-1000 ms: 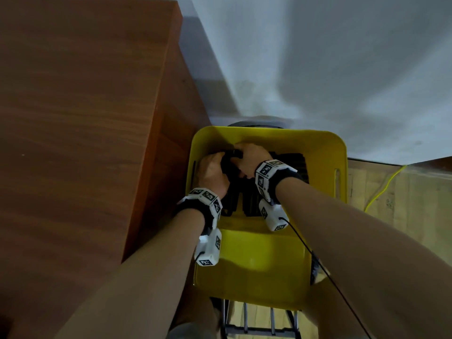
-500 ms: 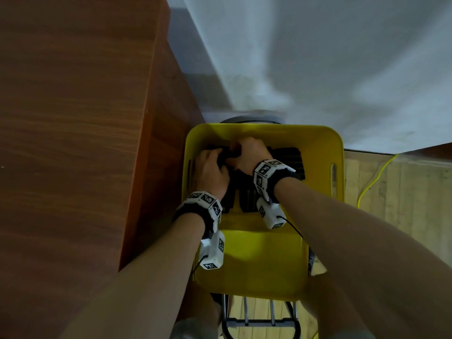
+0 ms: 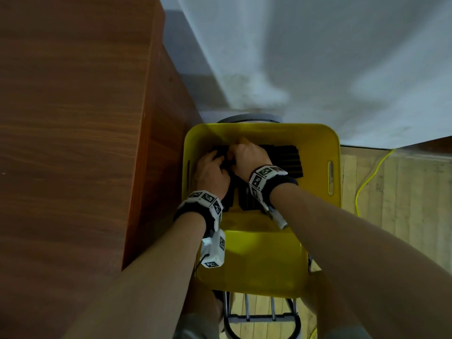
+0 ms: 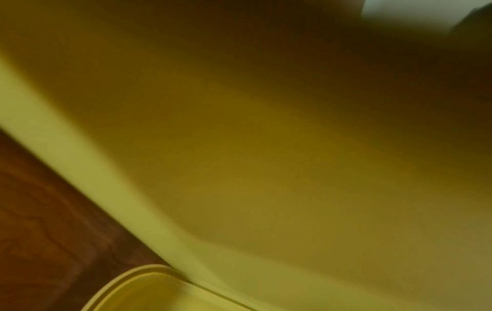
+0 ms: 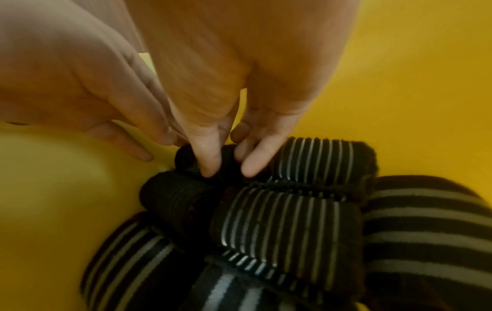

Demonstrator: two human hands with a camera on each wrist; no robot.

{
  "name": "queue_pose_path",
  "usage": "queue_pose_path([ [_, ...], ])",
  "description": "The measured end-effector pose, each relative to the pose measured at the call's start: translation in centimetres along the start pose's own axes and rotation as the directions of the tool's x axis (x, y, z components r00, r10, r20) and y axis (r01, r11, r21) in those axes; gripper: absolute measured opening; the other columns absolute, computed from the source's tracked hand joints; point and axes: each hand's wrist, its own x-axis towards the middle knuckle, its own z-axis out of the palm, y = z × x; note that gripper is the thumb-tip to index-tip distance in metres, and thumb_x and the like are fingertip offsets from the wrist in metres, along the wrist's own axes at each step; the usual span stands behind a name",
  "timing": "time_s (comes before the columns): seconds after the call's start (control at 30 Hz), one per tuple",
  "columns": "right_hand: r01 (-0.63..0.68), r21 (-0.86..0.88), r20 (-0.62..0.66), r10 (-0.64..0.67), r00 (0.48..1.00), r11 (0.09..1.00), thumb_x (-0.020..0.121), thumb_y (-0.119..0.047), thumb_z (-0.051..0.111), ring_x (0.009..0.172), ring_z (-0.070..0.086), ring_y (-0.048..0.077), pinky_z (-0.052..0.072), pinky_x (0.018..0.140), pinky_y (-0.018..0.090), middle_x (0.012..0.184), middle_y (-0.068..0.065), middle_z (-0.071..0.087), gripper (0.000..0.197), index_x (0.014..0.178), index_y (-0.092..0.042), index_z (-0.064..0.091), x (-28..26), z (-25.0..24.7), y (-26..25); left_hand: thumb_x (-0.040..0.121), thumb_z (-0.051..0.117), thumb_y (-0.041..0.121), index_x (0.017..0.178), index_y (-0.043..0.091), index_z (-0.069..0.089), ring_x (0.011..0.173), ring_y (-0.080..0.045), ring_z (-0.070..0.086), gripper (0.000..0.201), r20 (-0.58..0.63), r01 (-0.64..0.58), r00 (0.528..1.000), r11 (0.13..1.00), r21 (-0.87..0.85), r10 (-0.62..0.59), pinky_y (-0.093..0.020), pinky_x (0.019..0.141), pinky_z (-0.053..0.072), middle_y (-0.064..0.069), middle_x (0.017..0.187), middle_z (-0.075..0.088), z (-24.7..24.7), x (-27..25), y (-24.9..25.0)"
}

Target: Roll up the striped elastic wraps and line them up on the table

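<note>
Both hands (image 3: 230, 165) barely shifted, right fingers (image 5: 210, 166) pinching a wrap (image 5: 279, 221) in the bin (image 3: 315, 167); left grip unclear. Wraps look soft, light, stretchy: take the rolled end.

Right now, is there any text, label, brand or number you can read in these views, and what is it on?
None readable.
Left wrist band: black-and-white square marker patterns, no letters.
Right wrist band: the same marker patterns.
Yellow bin: no print visible.
Striped wraps: stripes only, no label showing.
</note>
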Motion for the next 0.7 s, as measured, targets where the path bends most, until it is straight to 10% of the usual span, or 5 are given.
queue_pose_path([
  [0.2, 0.010, -0.011, 0.040, -0.010, 0.999, 1.000, 0.102, -0.028, 0.051, 0.091, 0.067, 0.033, 0.046, 0.066, 0.034, 0.089, 0.005, 0.058, 0.027, 0.104, -0.017, 0.075, -0.9, -1.1, 0.1, 0.102, 0.047, 0.008, 0.150, 0.011, 0.050, 0.155, -0.027, 0.021, 0.048, 0.105, -0.025, 0.994, 0.991, 0.130, 0.012, -0.040, 0.126, 0.017, -0.010, 0.166, 0.030, -0.9, -0.4, 0.9],
  [0.4, 0.061, -0.035, 0.125, -0.056, 0.991, 0.998, 0.100, -0.026, 0.055, 0.113, 0.062, 0.032, 0.058, 0.087, 0.043, 0.130, 0.008, 0.061, 0.032, 0.129, -0.022, 0.068, -2.5, -1.9, 0.2, 0.104, 0.046, 0.010, 0.157, 0.012, 0.039, 0.156, -0.025, 0.021, 0.053, 0.169, -0.028, 0.986, 0.993, 0.115, 0.009, -0.036, 0.125, 0.017, -0.010, 0.167, 0.029, -1.8, -2.0, 1.5],
  [0.7, -0.019, -0.098, 0.103, 0.029, 0.994, 0.995, 0.100, -0.024, 0.054, 0.121, 0.058, 0.031, 0.055, 0.092, 0.045, 0.132, 0.006, 0.059, 0.036, 0.136, -0.023, 0.061, -10.1, -7.9, -1.5, 0.109, 0.043, 0.026, 0.152, 0.018, 0.047, 0.140, -0.026, 0.048, 0.044, 0.175, -0.019, 0.984, 0.999, -0.049, 0.027, -0.041, 0.111, 0.043, -0.004, 0.155, 0.049, -8.0, -8.9, 6.3],
])
